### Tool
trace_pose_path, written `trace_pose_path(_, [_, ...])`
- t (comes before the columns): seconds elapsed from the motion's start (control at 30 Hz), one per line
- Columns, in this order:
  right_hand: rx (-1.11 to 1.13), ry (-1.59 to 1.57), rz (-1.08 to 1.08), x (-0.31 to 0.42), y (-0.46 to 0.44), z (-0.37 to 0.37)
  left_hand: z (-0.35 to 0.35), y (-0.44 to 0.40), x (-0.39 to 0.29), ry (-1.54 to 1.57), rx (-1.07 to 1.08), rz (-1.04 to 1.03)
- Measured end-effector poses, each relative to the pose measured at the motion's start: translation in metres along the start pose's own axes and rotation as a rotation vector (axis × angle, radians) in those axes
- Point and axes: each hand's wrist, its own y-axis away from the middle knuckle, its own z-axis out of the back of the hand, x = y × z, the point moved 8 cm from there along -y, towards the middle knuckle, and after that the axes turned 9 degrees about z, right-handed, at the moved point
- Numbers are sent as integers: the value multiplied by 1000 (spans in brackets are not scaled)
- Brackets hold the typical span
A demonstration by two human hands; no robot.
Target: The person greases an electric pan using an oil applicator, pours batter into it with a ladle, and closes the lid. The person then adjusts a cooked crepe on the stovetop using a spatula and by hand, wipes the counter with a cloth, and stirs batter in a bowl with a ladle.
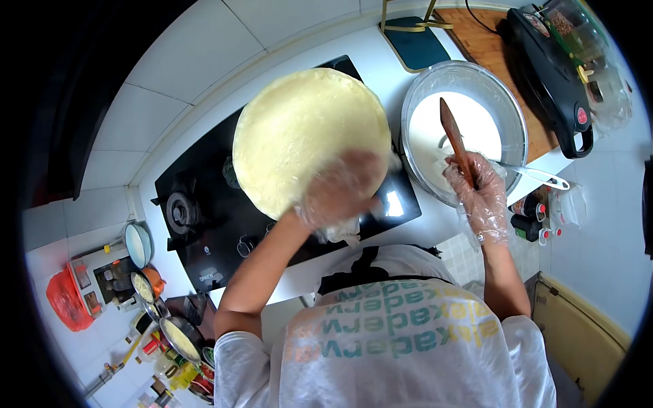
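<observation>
A large round pale-yellow flatbread lies over the black glass stove, covering the burner beneath it. My left hand, in a clear plastic glove, is over its lower right part, smeared by motion, so its fingers cannot be made out. My right hand, also gloved, is closed around a brown wooden spatula whose blade points up and away. That hand is above the near right rim of a big metal bowl of white batter. A white-handled utensil rests across the bowl's rim.
The stove's bare burner is at the left. A black appliance stands on a wooden board at the back right, near a dark green board. Bottles are below the counter's right edge. Several bowls and pans are at the lower left.
</observation>
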Motion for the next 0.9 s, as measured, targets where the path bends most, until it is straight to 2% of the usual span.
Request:
trace_pose_path(0.03, [0,-6,1,0,-1,0,12,-9,26,15,-34,76])
trace_pose_path(0.07, [1,-11,1,0,-1,0,17,-17,48,-122,-109,118])
trace_pose_path(0.13, [21,51,9,-1,-2,-2,24,-22,97,-246,-293,385])
trace_pose_path(0.2, [29,79,8,-2,-2,-4,13,-29,131,-300,-169,629])
trace_pose_path(0.3, [29,75,-4,-3,-2,-2,-17,-47,95,-290,-23,389])
trace_pose_path(0.37, [26,68,-13,-2,-3,0,-34,-40,38,209,308,239])
trace_pose_path(0.4, [18,48,-20,-2,-3,2,-40,-38,7,140,382,7])
trace_pose_path(0.47, [-1,12,-37,-1,-2,5,-26,-29,-10,126,357,-86])
trace_pose_path(0.57, [0,-42,-33,-7,-1,5,-7,-30,53,-18,49,201])
trace_pose_path(0.6, [-4,-37,-38,-8,-1,6,-1,-30,84,-24,-105,380])
trace_pose_path(0.67, [17,-12,-65,-7,0,2,17,-38,117,-188,-167,647])
trace_pose_path(0.77, [30,-5,-58,-6,-2,0,-7,-49,93,-364,-15,457])
trace_pose_path(0.87, [21,-16,-37,-8,-7,0,-23,-41,46,165,273,228])
trace_pose_path(0.9, [17,-21,-35,-10,-9,0,-18,-43,45,118,287,224])
